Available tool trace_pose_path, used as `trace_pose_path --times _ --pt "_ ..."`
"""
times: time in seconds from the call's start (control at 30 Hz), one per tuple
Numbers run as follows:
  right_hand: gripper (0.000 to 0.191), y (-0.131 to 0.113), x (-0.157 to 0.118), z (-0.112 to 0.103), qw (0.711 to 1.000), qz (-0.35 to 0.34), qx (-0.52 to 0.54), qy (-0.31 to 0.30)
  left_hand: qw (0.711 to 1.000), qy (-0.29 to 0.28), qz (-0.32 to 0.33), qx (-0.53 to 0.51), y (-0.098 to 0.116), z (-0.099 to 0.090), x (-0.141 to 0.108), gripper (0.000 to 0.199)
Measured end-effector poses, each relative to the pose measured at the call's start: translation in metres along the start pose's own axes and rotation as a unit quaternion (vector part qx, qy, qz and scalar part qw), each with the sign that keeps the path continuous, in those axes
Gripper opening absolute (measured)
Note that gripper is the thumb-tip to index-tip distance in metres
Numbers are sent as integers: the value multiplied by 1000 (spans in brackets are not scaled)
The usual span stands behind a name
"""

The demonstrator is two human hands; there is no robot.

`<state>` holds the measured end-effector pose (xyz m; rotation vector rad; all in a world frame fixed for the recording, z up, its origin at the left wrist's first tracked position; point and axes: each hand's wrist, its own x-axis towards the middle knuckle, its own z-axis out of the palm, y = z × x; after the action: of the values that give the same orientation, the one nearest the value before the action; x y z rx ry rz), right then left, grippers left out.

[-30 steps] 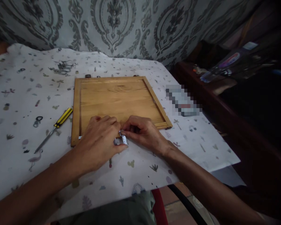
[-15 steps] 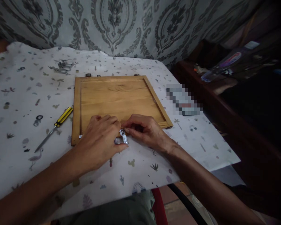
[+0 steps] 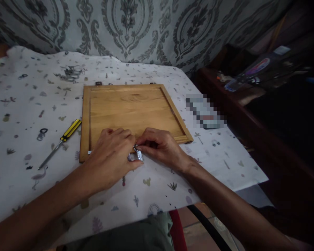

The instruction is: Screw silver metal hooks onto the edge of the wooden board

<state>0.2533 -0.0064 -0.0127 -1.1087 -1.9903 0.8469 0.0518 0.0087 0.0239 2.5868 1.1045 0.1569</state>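
Note:
A wooden framed panel (image 3: 131, 108) lies flat on the cloth-covered table. At its front edge sits a small shiny metal fitting (image 3: 138, 156), like a latch or clasp; its exact kind is unclear. My left hand (image 3: 111, 151) curls over that edge, fingers on the wood and thumb against the fitting's lower end. With thumb and fingertips pinched together, my right hand (image 3: 159, 144) works at the fitting's upper end. Whatever is between those fingertips is hidden. A yellow-and-black handled screwdriver (image 3: 70, 129) lies left of the panel.
Several metal pieces (image 3: 70, 72) lie in a pile at the back left of the patterned tablecloth (image 3: 26, 104). A pixelated flat object (image 3: 205, 111) is right of the panel. Beyond the table's right side, a clear plastic bottle (image 3: 251, 71) leans on dark furniture (image 3: 214, 78).
My right hand has shifted slightly left, its fingertips closing tighter at the fitting's upper end. The left hand, panel and screwdriver keep their places.

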Motion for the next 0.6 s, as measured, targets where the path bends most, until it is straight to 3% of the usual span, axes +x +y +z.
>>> trace_pose_path --times 0.6 --pt "5 -3 -1 -5 999 39 17 -3 1000 -26 -9 5 4 -7 1 22"
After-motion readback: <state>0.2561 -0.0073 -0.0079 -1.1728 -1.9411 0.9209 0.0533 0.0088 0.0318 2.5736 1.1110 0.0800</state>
